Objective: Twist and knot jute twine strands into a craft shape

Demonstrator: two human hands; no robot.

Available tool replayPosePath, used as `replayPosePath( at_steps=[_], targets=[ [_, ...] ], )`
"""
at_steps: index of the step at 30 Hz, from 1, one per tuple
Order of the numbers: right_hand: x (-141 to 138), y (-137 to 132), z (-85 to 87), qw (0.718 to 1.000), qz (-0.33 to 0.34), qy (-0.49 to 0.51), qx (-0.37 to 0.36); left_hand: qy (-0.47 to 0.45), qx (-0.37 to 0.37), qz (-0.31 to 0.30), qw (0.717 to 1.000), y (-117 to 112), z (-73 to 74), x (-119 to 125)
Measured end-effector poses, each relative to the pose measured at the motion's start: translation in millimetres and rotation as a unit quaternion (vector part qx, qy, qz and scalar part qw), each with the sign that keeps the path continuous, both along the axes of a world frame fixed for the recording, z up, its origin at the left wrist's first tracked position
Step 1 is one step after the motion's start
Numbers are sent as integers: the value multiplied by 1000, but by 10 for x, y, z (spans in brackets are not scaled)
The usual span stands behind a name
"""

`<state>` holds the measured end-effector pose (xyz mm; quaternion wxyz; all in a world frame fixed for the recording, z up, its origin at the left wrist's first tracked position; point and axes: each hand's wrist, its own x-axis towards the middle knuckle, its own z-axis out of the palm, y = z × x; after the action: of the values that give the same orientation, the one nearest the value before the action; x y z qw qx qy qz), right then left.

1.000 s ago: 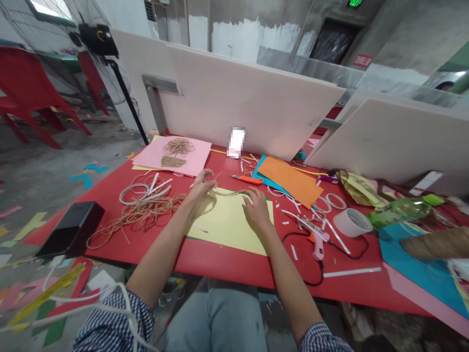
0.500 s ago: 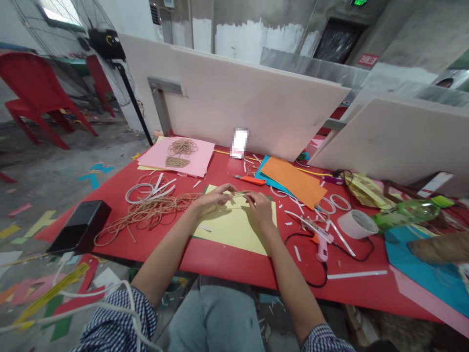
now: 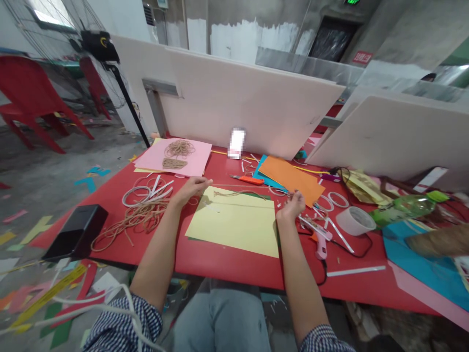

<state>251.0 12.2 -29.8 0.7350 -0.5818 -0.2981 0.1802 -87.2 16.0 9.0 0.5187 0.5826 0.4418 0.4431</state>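
My left hand [image 3: 193,189] is closed, fingers pinched, beyond the upper left corner of a yellow paper sheet [image 3: 234,225]. My right hand [image 3: 292,205] is pinched closed off the sheet's right edge. A thin strand of twine [image 3: 242,185] runs taut between them, casting a straight shadow on the paper. Below it, a shorter piece of twine [image 3: 240,192] lies along the sheet's far edge. Green paper shows from under the yellow sheet. A loose heap of brown twine [image 3: 141,217] lies left of my left wrist.
Twine shapes rest on pink paper [image 3: 200,159] at the back left. An orange cutter [image 3: 252,180], orange paper [image 3: 293,178], a pink glue gun [image 3: 321,244], a tape roll [image 3: 355,221] and a green bottle [image 3: 406,210] lie to the right. A black box [image 3: 75,232] stands left.
My hands, close together above the yellow sheet before, have moved apart to either side, drawing the strand out between them. The short twine piece on the sheet is now uncovered.
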Motion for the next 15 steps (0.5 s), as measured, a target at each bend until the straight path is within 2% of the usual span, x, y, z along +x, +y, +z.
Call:
replayPosePath(
  at_steps=[2,5,8,11,13,15],
  targets=[
    [40,6,-35,999,-16,-27,16,-64,25,107,992,25,-5,31],
    [-12,-9,-32,998,-36,-49,22,-153,43,246,956,78,-16,59],
    [-135,-40,28,998,-55,-37,5,-198,36,300,932,105,-1,68],
    [-255,-97,116,992,-41,-110,-43,-203,45,248,946,83,34,115],
    [-335,-156,179,977,-26,-196,-76,-190,55,167,966,43,56,181],
    [-435,-230,241,963,40,-256,-73,-166,43,73,982,-12,73,266]
  ],
)
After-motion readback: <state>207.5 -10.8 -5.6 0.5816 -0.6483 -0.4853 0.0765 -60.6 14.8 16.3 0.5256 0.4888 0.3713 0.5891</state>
